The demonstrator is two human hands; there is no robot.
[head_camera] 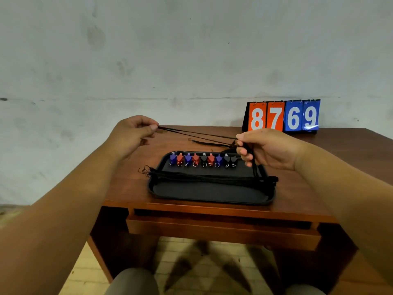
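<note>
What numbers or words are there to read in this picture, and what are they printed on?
"87": white digits on the two orange cards of the flip scoreboard.
"69": white digits on its two blue cards.
No lettering shows on the whistles, the tray or the black cords.

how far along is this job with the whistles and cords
Barely started. Done: nine whistles stand in a row on the tray, rings apparently bare. In hand: the left hand and right hand pinch one black cord stretched between them. Left: the cord bundle lies unused, so seemingly every whistle.
</note>
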